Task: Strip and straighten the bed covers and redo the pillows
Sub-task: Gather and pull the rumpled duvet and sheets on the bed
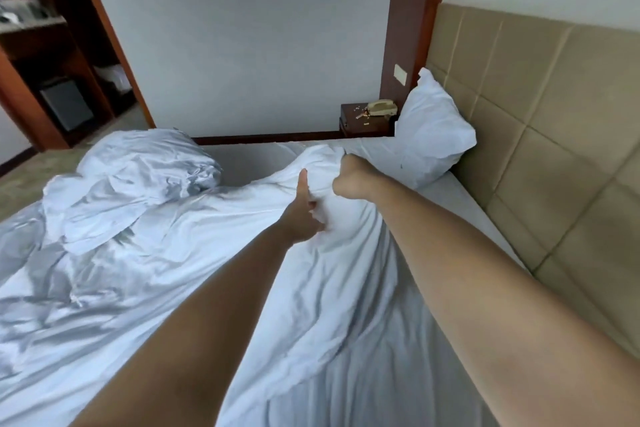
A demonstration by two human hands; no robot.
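Both arms reached across the bed toward the padded headboard (554,135); the left hand (304,215) gripped a raised fold of the white duvet (214,253), thumb sticking up, fingers buried in the cloth; the right hand (349,177), nearer the headboard, was fisted around the same fold; a pillow (433,132) leaned against the headboard; farther from the headboard, the rest of the duvet lay bunched; a telephone (381,107) sat on a nightstand (363,125) beside the headboard.

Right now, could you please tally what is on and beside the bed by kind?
Pillows: 1
Duvets: 1
Telephones: 1
Bedside tables: 1
Hands gripping the duvet: 2, left hand and right hand
Total: 6
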